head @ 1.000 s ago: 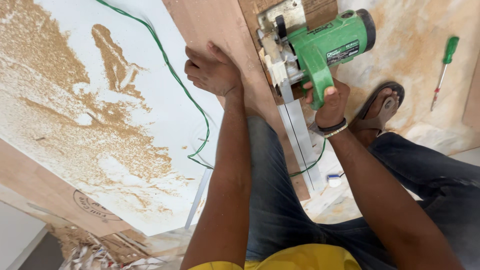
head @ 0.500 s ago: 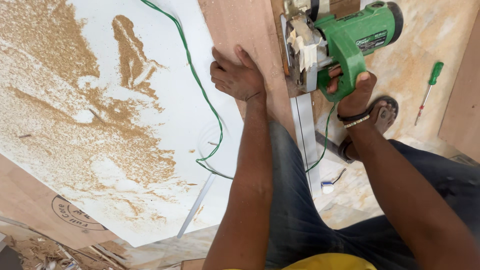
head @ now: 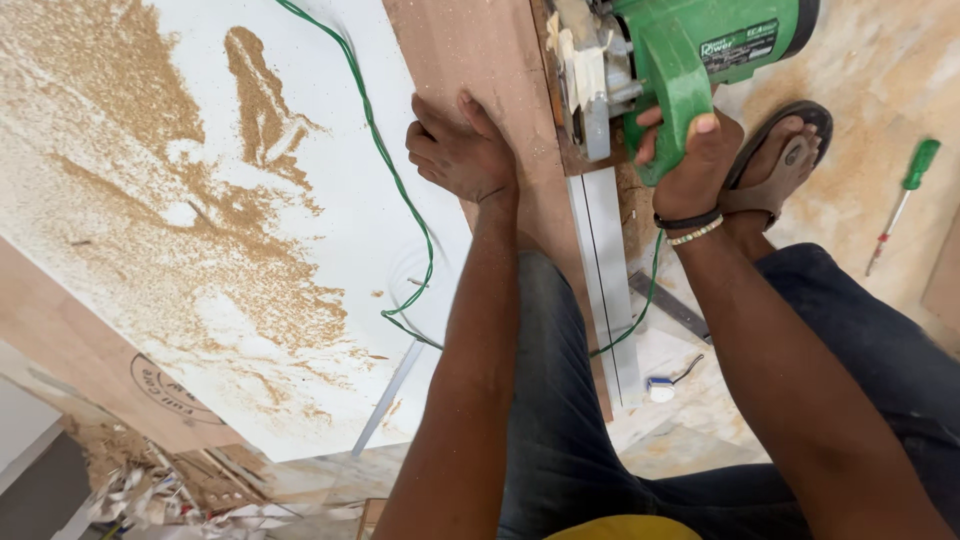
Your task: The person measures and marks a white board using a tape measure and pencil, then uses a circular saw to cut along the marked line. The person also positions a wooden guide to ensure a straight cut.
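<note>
My right hand grips the handle of a green circular saw that sits on a long brown wooden board near its right edge. My left hand lies flat, palm down, on the same board just left of the saw. A pale strip with a dark line runs from under the saw back towards me. The saw's green cord loops over the white sheet on the left.
A white panel strewn with sawdust fills the left. My sandalled foot rests right of the saw. A green-handled screwdriver lies on the floor at far right. Scraps and shavings pile at bottom left.
The saw and my right hand have moved forward along the board, away from me. My left hand has slid forward on the board with them.
</note>
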